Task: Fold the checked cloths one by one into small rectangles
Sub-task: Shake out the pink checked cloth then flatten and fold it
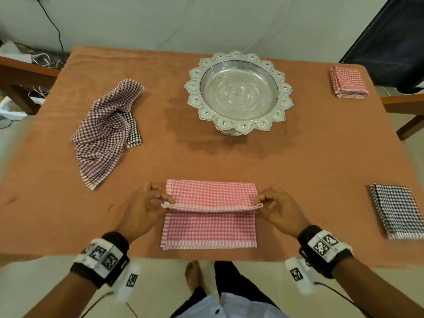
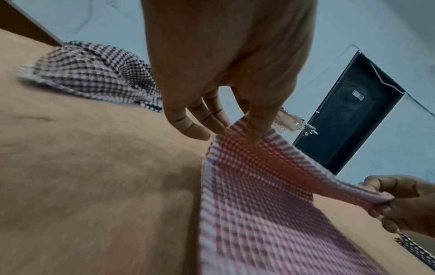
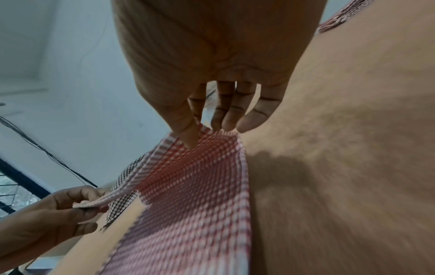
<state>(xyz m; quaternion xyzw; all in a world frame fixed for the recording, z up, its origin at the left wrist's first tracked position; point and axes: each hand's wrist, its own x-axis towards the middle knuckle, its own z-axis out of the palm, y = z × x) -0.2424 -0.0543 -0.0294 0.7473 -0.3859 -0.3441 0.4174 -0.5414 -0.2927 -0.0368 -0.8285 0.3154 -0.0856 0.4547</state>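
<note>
Pinching the pink checked cloth (image 1: 209, 222) at its raised hem, left hand (image 1: 144, 208) at 9 o'clock, right hand (image 1: 280, 207) at 3. Best brought level toward 6, hem meeting hem before letting go.

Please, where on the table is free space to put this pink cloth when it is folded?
Bare table lies between the silver bowl, red folded cloth and black folded cloth. The far left is crowded by crumpled cloths.

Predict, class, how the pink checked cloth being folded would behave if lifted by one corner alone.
The pink checked cloth would probably droop: its lifted edge already sags between the left hand and right hand. It looks light, held by fingertip pinches.
</note>
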